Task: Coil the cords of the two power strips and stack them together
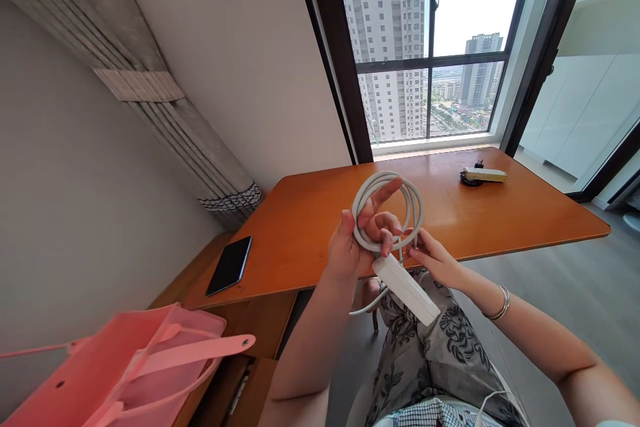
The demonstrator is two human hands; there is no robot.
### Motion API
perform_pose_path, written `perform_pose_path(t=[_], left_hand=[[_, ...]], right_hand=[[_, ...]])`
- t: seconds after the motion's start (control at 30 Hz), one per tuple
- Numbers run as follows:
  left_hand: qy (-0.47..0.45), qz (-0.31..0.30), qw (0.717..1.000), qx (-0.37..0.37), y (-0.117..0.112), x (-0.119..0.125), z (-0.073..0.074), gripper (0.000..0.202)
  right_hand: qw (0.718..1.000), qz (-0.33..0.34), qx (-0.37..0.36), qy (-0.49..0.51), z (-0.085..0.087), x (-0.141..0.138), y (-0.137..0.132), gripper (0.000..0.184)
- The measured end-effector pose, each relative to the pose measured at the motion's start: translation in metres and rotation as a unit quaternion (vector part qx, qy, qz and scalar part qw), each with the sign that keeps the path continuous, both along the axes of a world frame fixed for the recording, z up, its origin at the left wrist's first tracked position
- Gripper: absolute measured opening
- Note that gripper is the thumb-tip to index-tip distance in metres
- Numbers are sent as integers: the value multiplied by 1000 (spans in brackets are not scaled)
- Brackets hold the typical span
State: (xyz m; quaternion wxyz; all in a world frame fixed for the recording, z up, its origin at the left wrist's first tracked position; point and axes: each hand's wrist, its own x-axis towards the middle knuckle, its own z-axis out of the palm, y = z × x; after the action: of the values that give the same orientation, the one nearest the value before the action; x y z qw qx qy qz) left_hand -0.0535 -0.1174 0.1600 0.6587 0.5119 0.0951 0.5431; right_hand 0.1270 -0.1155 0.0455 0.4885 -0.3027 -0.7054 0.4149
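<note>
Pink bag (115,367): off the table's (300,227) near left corner.
Dark tablet (230,266): near the left edge.
Left hand (354,247): gripping the white coil (381,179) above the near edge.
White block (407,290): just below.
Right hand (433,257): pinching the coil's side.
Pale bar (485,175): far right corner.

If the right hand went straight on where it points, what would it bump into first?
Probably the coiled white cable, right by the right hand's fingers; the left hand seems next, though depth is unclear.
</note>
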Motion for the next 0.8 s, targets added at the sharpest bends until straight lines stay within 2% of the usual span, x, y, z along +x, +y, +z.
perform_pose_path(t=[0.1,0.17,0.23,0.3,0.4,0.57,0.7,0.8], left_hand=[[-7,44,999,-2,5,-6,0,54],[-9,63,998,-1,8,-7,-1,52],[-9,78,997,4,10,-7,-2,53],[-4,90,996,15,11,-4,-4,53],[19,96,994,49,12,1,-9,48],[81,115,982,126,9,8,-23,40],[91,183,965,166,11,7,-30,38],[110,242,939,220,18,3,-34,36]], right_hand=[[988,-125,84,-37,-7,7,1,38],[968,-200,141,-55,-3,14,1,33],[951,-236,182,-82,6,20,1,30],[943,-227,205,-130,18,25,-2,32],[932,-170,213,-240,35,28,-9,41],[898,-113,174,-389,58,28,-25,56],[904,-44,90,-415,63,30,-36,79],[897,-60,80,-430,56,32,-41,76]])
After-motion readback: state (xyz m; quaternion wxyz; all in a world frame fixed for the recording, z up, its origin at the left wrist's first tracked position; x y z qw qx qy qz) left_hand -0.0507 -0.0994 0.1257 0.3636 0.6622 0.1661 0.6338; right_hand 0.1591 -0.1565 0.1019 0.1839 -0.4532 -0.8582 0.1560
